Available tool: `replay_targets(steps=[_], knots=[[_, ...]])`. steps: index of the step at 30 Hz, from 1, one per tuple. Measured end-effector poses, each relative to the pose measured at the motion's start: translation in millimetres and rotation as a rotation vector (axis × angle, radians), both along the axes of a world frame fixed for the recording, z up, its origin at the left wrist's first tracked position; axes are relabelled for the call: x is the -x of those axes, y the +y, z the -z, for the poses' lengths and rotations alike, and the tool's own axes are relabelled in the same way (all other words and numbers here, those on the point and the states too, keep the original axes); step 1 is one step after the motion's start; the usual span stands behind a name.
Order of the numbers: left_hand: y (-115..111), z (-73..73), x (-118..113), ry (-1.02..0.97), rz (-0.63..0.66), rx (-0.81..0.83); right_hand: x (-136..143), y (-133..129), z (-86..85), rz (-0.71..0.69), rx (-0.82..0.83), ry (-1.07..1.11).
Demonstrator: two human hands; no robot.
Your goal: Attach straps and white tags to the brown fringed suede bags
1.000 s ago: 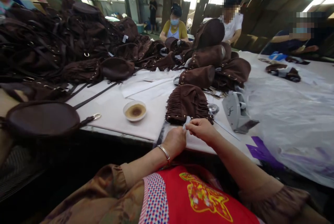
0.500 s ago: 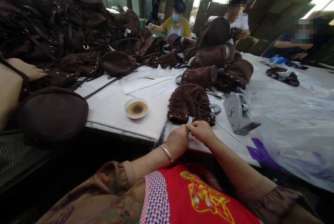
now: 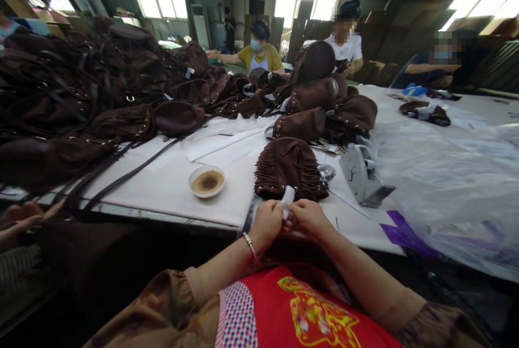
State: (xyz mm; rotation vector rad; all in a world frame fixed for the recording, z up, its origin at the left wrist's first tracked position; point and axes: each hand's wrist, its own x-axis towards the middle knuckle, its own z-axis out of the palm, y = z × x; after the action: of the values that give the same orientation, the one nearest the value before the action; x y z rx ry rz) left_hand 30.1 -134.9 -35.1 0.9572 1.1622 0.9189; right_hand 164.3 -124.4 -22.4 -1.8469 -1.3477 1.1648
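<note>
A dark brown fringed bag (image 3: 288,161) lies on the table just beyond my hands, its row of metal eyelets facing me. Between my fingers a small strip of white wrapping (image 3: 288,195) stands up against the bag's near edge. My left hand (image 3: 267,223), with a bangle at the wrist, is closed on it from the left. From the right, my right hand (image 3: 311,219) pinches the same wrapping, the two hands nearly touching. Whatever is inside the wrapping is hidden. Clear plastic lies beside the bag, left of my left hand.
A bowl of brownish paste (image 3: 206,181) stands to the left. On the right are a grey tape dispenser (image 3: 364,178) and a large plastic sheet (image 3: 441,191). Brown bags (image 3: 121,67) are heaped at the back left. A co-worker's hand (image 3: 24,218) shows at far left; several people work beyond.
The view has tilted up slightly. More of the white wrapping now shows above my fingers. At far left, the co-worker's hand and a brown bag have moved down below the table edge.
</note>
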Motion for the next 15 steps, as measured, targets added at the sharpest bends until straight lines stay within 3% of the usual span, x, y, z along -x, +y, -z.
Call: replay_targets(steps=[3, 8, 11, 15], knots=[[-0.8, -4.5, -0.8, -0.219, -0.015, 0.11, -0.8, -8.2, -1.2, -0.004, 0.063, 0.33], [-5.1, -11.2, 3.4, -0.244, 0.051, 0.202, -2.6, -14.9, 4.3, -0.008, 0.06, 0.58], [-4.4, -13.4, 7.2, -0.184, 0.138, 0.234, -7.3, -18.5, -2.4, -0.086, 0.047, 0.473], [5.3, -19.0, 9.4, -0.066, 0.14, 0.303, -30.4, -43.8, -38.0, -0.169, -0.206, 0.154]])
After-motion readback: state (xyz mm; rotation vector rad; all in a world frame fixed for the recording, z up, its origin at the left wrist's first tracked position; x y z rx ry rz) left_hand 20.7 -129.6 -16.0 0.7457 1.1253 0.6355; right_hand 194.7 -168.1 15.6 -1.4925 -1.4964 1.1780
